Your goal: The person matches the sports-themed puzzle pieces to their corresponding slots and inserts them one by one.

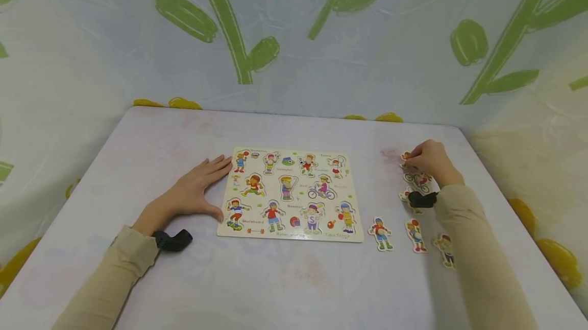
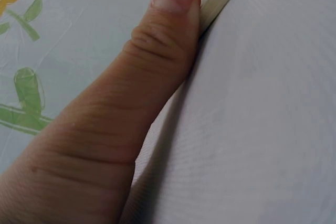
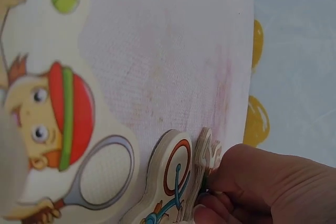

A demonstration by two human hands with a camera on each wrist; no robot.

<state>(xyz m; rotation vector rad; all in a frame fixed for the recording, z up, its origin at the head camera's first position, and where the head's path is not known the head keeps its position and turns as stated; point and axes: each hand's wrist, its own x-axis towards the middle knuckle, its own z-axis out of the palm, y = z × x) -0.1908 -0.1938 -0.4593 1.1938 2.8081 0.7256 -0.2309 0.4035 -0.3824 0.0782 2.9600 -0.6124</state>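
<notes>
My left hand rests at the left side of a wooden picture puzzle board, fingers spread at its edge. In the left wrist view the thumb lies against the board's edge. On the right of the table, my right hand pinches a small wooden puzzle piece, mostly hidden by the fingers. Right beside it lies a bicycle-rider puzzle piece. A tennis-player puzzle piece is large in the right wrist view, left of the bicycle one.
Nearer the front lie a puzzle piece in a red shirt, a basketball-player piece and another piece partly behind the right sleeve. Black wrist cameras sit at both cuffs. A leaf-patterned sheet hangs behind the table.
</notes>
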